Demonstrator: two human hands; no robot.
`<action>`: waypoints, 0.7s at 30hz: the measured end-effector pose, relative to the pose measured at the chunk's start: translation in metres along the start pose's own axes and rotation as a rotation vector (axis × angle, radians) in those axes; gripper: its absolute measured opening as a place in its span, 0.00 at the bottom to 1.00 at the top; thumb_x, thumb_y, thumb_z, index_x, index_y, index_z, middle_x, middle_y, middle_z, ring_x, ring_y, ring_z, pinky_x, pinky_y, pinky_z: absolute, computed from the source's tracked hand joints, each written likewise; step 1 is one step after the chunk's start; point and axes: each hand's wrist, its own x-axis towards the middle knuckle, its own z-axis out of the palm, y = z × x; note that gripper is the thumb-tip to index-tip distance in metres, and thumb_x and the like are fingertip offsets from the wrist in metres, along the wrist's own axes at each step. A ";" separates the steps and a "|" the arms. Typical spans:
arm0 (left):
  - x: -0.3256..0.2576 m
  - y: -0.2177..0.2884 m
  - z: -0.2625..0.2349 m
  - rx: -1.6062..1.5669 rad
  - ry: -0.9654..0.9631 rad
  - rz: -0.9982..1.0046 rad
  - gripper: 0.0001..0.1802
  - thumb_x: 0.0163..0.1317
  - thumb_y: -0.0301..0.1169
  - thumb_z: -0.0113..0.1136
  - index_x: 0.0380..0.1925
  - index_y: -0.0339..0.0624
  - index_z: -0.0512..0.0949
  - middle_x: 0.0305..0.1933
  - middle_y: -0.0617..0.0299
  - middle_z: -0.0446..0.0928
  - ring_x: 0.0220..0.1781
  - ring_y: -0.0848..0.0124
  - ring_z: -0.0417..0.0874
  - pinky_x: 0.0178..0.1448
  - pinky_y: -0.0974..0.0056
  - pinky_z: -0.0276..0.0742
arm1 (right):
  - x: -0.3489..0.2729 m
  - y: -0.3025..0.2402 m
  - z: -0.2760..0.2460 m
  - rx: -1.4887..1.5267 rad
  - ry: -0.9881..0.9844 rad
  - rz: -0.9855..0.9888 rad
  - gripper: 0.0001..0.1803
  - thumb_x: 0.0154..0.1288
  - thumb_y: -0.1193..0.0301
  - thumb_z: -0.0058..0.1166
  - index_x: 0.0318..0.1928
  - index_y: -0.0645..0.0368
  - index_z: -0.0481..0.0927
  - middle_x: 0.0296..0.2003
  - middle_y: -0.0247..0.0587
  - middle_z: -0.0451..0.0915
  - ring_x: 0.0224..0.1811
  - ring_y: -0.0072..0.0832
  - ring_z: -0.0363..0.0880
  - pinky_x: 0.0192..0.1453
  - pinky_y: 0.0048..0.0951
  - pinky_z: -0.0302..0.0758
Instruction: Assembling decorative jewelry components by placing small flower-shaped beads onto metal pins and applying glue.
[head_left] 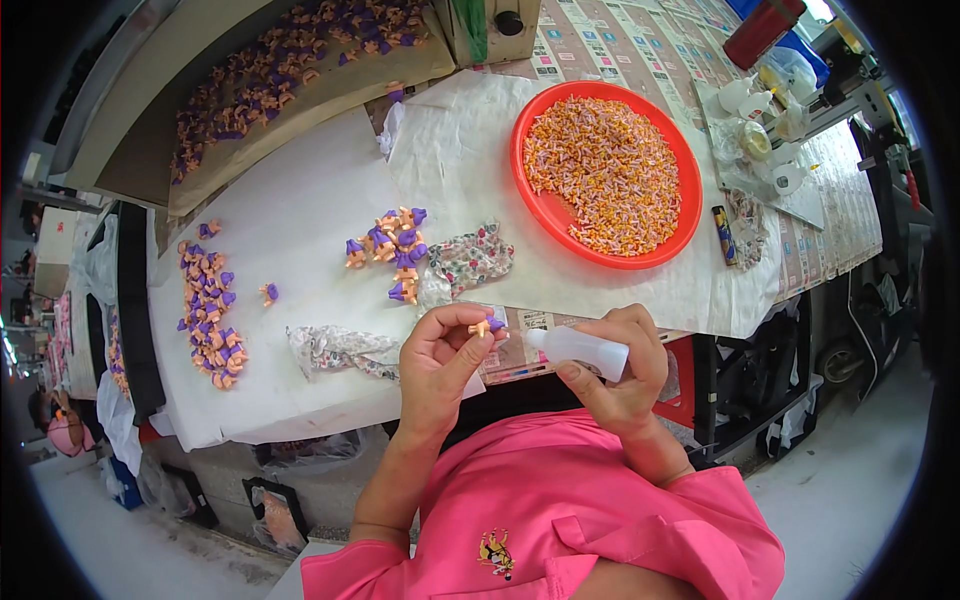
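Between the thumb and fingers of my left hand [440,360] is a small purple and skin-coloured figurine part [484,327]. My right hand [630,370] is wrapped round a white squeeze bottle [585,350], tilted so its nozzle points left at the figurine part. A short gap separates nozzle and part. Just beyond my left hand lies a small cluster of like figurine parts [395,245], with a flower-patterned cloth [472,258] beside it. A second patterned cloth [345,352] rests left of my left hand.
A round red tray [690,215] of tiny pink and orange pieces stands at the far right. More figurine parts [212,325] lie at the left, and many fill a paper-lined box [300,60] behind. Bottles [745,100] and a battery-like cylinder [724,235] sit at right.
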 end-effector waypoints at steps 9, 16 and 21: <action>0.000 -0.001 -0.002 -0.011 -0.006 -0.004 0.11 0.61 0.20 0.60 0.43 0.34 0.74 0.49 0.56 0.75 0.47 0.70 0.80 0.56 0.64 0.78 | 0.001 -0.001 0.003 0.017 -0.009 0.031 0.20 0.48 0.69 0.72 0.41 0.62 0.80 0.30 0.40 0.75 0.30 0.28 0.71 0.33 0.26 0.67; 0.001 0.000 0.000 -0.003 -0.010 -0.009 0.11 0.61 0.20 0.61 0.43 0.33 0.74 0.48 0.56 0.75 0.47 0.70 0.81 0.56 0.65 0.78 | 0.000 -0.003 -0.001 0.008 0.008 0.063 0.19 0.49 0.68 0.71 0.40 0.62 0.80 0.30 0.40 0.74 0.30 0.28 0.71 0.33 0.26 0.67; 0.001 -0.001 -0.001 0.002 -0.013 -0.018 0.11 0.61 0.20 0.61 0.43 0.33 0.74 0.48 0.56 0.75 0.47 0.70 0.81 0.56 0.66 0.77 | 0.001 -0.002 -0.001 0.003 -0.001 0.063 0.19 0.49 0.68 0.71 0.40 0.63 0.80 0.30 0.40 0.75 0.30 0.27 0.71 0.33 0.25 0.68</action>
